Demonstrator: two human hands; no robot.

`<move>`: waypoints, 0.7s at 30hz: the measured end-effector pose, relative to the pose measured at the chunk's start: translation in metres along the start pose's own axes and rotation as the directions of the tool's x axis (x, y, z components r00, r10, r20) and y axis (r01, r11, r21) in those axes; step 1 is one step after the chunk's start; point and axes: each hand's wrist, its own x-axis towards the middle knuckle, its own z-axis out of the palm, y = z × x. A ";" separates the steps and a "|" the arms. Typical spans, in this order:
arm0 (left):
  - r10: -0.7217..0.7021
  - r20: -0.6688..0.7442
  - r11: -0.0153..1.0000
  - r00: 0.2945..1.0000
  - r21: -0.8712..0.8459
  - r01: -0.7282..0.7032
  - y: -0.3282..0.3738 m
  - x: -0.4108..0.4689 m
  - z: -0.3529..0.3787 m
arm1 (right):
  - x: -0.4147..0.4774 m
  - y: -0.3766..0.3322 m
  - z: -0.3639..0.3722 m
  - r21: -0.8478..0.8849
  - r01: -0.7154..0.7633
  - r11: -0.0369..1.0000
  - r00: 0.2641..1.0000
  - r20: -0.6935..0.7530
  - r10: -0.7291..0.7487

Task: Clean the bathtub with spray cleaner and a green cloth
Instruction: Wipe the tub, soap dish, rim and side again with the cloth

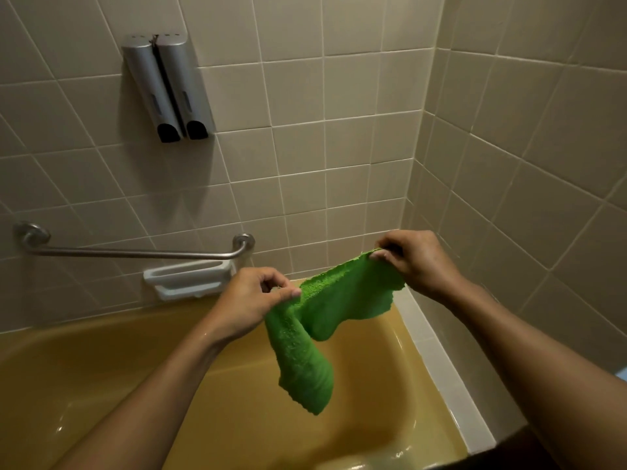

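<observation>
Green cloth (325, 310): we hold it stretched in the air above the far end of the yellow bathtub (84, 351), touching no part of it. One fold hangs towards the basin.
Left hand (252, 300): thumb and curled fingers pinch one end of the cloth, above the bathtub's middle.
Right hand (412, 262): pinches the other end, above the bathtub's right rim.
Spray cleaner: not in view.
Slip risk: both grips are light edge pinches. If one lets go, we expect the cloth to swing down into the glistening basin.
Wiping risk: if it goes down bunched, the trailing fold may leave patches of the bathtub unwiped.
</observation>
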 end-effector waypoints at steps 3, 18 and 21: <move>-0.065 0.027 0.981 0.998 -0.183 0.069 0.003 0.001 0.013 | 0.001 0.015 -0.012 0.066 0.011 0.998 1.000 0.021 -0.013; -0.496 -0.331 0.772 0.803 -0.591 0.234 -0.034 0.034 0.032 | -0.012 0.086 -0.028 0.788 -0.489 0.374 0.790 0.218 0.574; -0.496 -0.314 0.816 0.810 -0.487 0.311 -0.036 0.042 0.031 | -0.013 0.085 -0.026 0.893 -0.446 0.063 0.720 0.316 0.617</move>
